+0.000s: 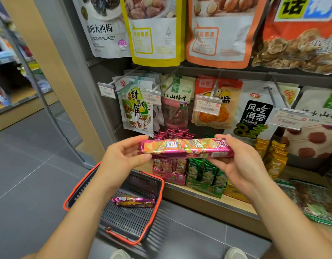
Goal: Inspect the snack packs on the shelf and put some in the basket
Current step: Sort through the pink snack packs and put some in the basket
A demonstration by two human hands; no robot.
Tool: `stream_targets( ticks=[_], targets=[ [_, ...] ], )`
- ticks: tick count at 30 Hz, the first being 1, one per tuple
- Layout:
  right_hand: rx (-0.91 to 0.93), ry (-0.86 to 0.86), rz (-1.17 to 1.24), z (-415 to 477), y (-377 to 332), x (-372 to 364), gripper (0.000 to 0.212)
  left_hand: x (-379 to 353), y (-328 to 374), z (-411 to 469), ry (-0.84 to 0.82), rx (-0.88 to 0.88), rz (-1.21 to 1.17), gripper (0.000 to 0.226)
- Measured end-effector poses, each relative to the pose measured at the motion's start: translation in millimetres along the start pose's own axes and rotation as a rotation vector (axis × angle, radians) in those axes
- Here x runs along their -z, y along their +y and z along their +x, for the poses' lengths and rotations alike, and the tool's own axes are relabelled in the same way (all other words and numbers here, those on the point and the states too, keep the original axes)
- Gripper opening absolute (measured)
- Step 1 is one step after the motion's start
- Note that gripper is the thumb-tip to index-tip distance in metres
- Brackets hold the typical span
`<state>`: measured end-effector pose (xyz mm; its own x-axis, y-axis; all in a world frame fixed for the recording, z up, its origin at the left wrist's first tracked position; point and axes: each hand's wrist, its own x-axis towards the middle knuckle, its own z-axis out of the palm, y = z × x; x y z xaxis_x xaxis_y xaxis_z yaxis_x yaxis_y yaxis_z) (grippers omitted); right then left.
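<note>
I hold a long magenta snack pack (185, 148) level in front of the shelf, one hand at each end. My left hand (124, 156) pinches its left end between thumb and fingers. My right hand (242, 165) grips its right end, fingers under and thumb on top. Below my left forearm a dark basket with an orange rim (157, 199) sits on the floor, and one similar magenta pack (133, 201) lies inside it. Behind the held pack, a pink display box (172, 176) on the shelf holds more of these packs.
A green display box (206, 187) and yellow packs (273, 156) stand beside the pink one on the wooden shelf (208, 200). Hanging snack bags (139, 109) and price tags (207, 105) fill the pegs above. Grey tiled floor (30, 174) lies to the left.
</note>
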<state>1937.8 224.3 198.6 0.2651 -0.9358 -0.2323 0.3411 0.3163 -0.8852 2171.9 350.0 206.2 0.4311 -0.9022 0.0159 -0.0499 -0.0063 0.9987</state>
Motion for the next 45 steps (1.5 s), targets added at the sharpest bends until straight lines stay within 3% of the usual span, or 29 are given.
stream_targets(
  ticks=[4, 13, 23, 26, 27, 31, 36, 40, 45],
  targets=[
    [0.027, 0.021, 0.012, 0, 1, -1, 0.026, -6, -2, 1, 0.012, 0.063, -0.327, 0.041],
    [0.074, -0.048, 0.028, -6, 8, -6, 0.027, -13, -6, 3, 0.265, 0.278, -0.419, 0.010],
    [0.016, -0.104, 0.022, -9, 7, -7, 0.028, -9, -4, 4, 0.195, 0.176, -0.625, 0.015],
    [0.012, -0.118, -0.143, -11, 7, -6, 0.029, -4, -7, 6, 0.209, 0.144, -0.493, 0.004],
    [0.019, -0.119, -0.171, -11, 7, -5, 0.028, -2, -10, 7, 0.235, 0.128, -0.391, 0.011],
    [0.089, -0.156, -0.211, -11, 2, -3, 0.021, 0, -25, 13, 0.426, 0.030, 0.243, 0.017],
    [0.420, -0.119, -0.332, -12, -2, -3, 0.018, -12, -43, 14, 0.355, -0.207, 0.827, 0.019],
    [0.638, -0.007, -0.425, -17, -1, -7, 0.039, -18, -55, 17, 0.244, -0.150, 0.782, 0.018],
    [0.841, -0.018, -0.506, -24, 7, -12, 0.031, -28, -65, 17, 0.023, -0.044, 0.742, 0.036]
  ],
)
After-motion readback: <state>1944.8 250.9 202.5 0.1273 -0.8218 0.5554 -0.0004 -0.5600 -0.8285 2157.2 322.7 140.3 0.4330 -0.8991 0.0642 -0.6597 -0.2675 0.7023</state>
